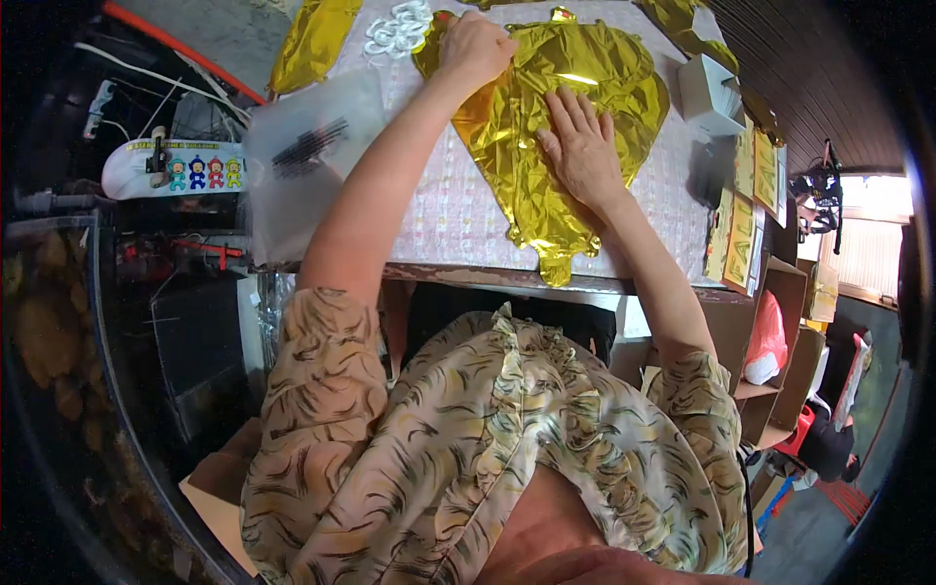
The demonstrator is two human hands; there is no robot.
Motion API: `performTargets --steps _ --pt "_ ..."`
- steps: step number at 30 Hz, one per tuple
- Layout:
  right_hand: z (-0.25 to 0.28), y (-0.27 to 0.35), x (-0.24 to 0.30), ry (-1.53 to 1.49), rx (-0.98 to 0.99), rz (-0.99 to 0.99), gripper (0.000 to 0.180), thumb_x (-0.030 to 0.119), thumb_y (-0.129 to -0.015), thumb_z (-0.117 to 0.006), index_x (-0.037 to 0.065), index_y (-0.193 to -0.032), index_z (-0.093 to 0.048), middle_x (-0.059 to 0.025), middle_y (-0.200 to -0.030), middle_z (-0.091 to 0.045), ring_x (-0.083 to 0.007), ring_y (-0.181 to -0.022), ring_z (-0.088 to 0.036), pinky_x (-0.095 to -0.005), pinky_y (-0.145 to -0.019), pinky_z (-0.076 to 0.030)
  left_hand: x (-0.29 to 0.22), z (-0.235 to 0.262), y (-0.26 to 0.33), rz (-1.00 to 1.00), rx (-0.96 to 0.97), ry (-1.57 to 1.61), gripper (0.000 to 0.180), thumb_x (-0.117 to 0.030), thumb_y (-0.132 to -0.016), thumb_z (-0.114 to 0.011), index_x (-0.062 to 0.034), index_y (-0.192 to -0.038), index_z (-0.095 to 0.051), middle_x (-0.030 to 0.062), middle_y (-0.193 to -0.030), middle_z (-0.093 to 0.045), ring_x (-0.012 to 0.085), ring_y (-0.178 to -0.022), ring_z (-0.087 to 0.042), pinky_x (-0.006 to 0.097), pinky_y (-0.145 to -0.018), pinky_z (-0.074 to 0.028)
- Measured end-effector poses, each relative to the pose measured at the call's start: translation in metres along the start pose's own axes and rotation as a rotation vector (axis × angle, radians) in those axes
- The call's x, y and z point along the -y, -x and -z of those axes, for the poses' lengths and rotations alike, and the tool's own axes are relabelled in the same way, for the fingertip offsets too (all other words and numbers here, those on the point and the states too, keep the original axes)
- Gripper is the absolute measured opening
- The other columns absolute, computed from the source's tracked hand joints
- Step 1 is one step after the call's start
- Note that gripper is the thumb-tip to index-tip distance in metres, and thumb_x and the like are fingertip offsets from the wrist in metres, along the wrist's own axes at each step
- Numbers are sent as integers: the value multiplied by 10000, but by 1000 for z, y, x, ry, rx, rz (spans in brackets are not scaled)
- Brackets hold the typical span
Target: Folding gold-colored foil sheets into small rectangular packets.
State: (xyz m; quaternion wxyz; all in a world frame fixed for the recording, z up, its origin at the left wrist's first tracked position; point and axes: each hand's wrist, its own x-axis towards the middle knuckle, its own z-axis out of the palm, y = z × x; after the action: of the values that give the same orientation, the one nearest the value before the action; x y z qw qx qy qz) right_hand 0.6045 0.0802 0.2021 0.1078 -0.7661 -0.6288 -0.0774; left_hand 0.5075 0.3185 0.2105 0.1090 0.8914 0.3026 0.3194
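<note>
A flat, creased gold foil balloon is spread over the table, its narrow tabbed end toward me at the table's front edge. At its far left part, my left hand is closed with curled fingers on the foil; the fingertips are partly hidden. My right hand rests palm down on the middle of the balloon with its fingers apart, holding nothing. Just left of my left hand is a small heap of white rings or looped ribbon.
A clear plastic bag with thin dark sticks lies at the table's left. More gold foil lies at the far left and far right. At the right stand a white box and yellow printed packets. A skateboard sits beyond the left edge.
</note>
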Motion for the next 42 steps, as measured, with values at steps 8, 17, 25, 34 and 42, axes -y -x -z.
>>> performTargets --steps 8,17,25,34,42 --pt "-1 3 1 -29 -25 -7 601 401 -1062 -497 115 -1576 -375 -130 -1637 -361 -352 -1498 -347 -601 -1192 -268 0 -37 -22 239 18 -69 260 -433 -790 -819 -178 -840 -821 125 -1098 -675 349 -1131 -605 468 -934 -520" --pt "7 2 3 -22 -63 -12 595 409 -1047 -523 109 -1550 -419 -166 -1622 -377 -377 -1479 -371 -613 -1181 -262 7 -35 -24 235 59 10 227 -403 -777 -814 -196 -870 -816 112 -1111 -668 343 -1123 -616 458 -952 -529" --pt "10 5 15 -67 -53 2 600 420 -1036 -541 105 -1536 -439 -188 -1591 -411 -389 -1465 -388 -622 -1169 -268 28 -43 -21 217 9 13 257 -440 -769 -842 -201 -858 -812 99 -1114 -678 315 -1118 -637 439 -931 -537" --pt "6 4 16 -68 -49 -9 616 441 -1027 -550 107 -1533 -445 -188 -1594 -407 -381 -1465 -392 -622 -1165 -284 35 -41 -29 155 68 -3 289 -464 -783 -816 -188 -871 -819 101 -1071 -717 293 -991 -704 420 -867 -564" --pt "6 5 13 -64 -66 -15 610 453 -1034 -540 101 -1526 -459 -196 -1581 -425 -381 -1469 -388 -626 -1172 -280 6 -25 -28 -139 -53 256 240 -352 -872 -763 -121 -916 -809 66 -962 -753 278 -835 -731 394 -795 -575"
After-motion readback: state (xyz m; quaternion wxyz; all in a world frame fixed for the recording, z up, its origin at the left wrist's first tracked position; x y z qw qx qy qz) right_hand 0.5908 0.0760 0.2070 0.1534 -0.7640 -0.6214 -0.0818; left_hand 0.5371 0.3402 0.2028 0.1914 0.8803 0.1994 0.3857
